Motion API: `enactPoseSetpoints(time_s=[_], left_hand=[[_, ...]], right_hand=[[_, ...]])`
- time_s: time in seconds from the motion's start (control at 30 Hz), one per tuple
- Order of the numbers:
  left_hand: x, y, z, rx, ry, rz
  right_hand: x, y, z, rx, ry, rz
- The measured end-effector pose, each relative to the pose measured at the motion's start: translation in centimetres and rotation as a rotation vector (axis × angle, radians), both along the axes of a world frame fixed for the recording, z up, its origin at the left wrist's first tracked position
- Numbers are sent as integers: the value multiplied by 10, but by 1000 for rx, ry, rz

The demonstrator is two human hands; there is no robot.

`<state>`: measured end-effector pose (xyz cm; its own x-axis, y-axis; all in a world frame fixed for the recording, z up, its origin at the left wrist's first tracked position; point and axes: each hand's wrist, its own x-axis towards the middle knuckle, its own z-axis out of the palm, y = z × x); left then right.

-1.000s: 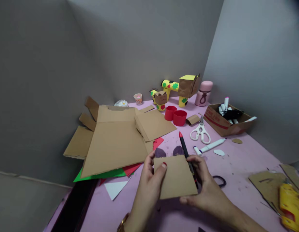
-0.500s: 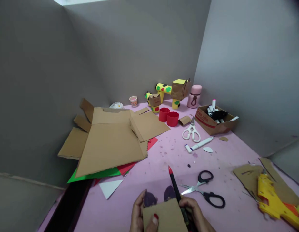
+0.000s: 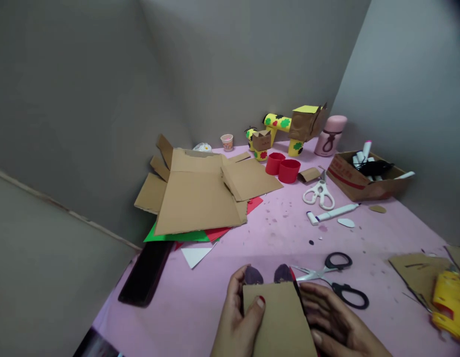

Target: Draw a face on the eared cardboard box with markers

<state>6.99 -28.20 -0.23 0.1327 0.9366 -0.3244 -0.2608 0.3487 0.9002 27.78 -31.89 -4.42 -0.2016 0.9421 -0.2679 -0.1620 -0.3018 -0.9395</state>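
Between two hands at the near side of a pink table (image 3: 211,302), the left hand (image 3: 241,317) grips a brown cardboard piece (image 3: 284,317), thumb on its face, fingers around its left edge; two dark purple rounded shapes (image 3: 254,275) show above its top; the right hand's (image 3: 339,317) fingers curl by a red-tipped black pen (image 3: 294,278) along the right edge, their grip unclear; black-handled scissors (image 3: 319,274) lie open just beyond.
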Motion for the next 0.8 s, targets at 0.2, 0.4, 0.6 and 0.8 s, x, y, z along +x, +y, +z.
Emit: enactPoseSetpoints(time_s=[0.2,0.4,0.6,0.8], left_hand=[[2,1,-6,-44,-27,23],[-3,5,0,-2,99,53],[-2,4,3,17,56,47],[-4,1,-7,1,36,68]], right_hand=[[-21,14,-3,-4,-37,-188],[-2,22,2,-89,97,-376],[15,30,44,-353,441,-497],[20,23,40,-154,321,-320]])
